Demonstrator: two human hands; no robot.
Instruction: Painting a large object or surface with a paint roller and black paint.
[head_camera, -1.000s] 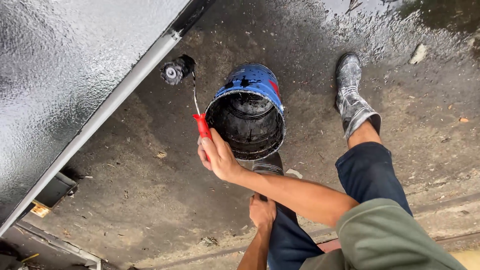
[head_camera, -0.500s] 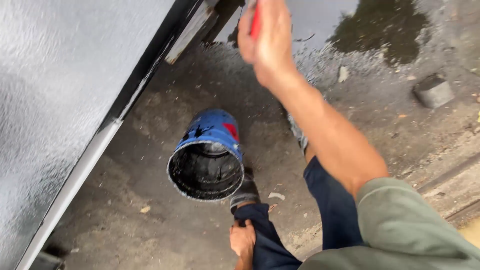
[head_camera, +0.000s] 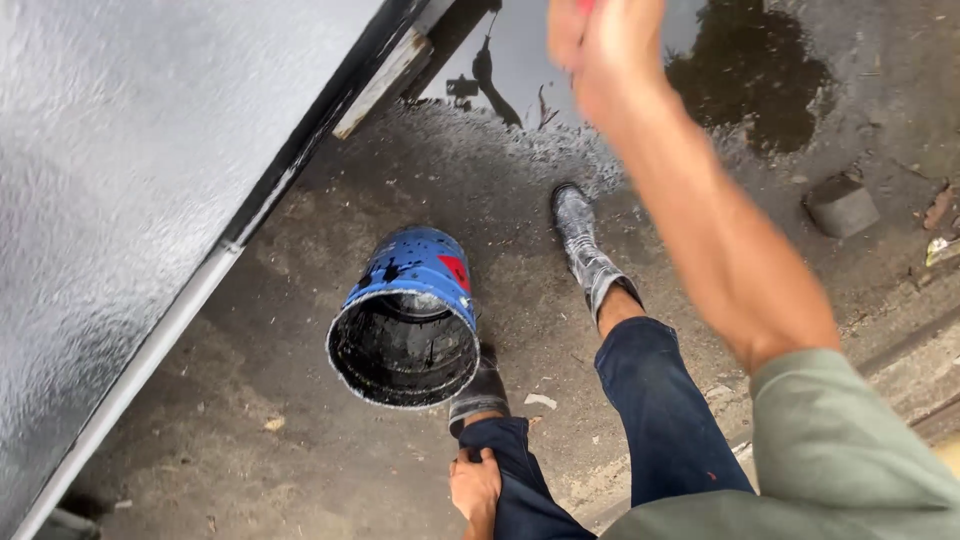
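My right hand (head_camera: 605, 50) is raised at the top of the view, blurred, closed around a red handle (head_camera: 584, 5) that runs out of frame. My left hand (head_camera: 475, 488) sits low in the view, fingers curled on the dark blue trouser leg (head_camera: 520, 480) at the knee. A blue bucket (head_camera: 415, 270), black with paint inside and spattered outside, stands on the ground just left of my feet. A glossy black-painted wall (head_camera: 120, 180) fills the left side.
Paint-stained boots (head_camera: 585, 245) stand on rough, dirty concrete. A dark puddle (head_camera: 740, 70) lies at the top right, with a small round dark block (head_camera: 840, 205) beside it. A pale strip (head_camera: 385, 80) runs along the wall's base.
My right hand has lifted the red-handled tool from beside the bucket up to the top of the view. The view has shifted, so the bucket now sits lower and further left.
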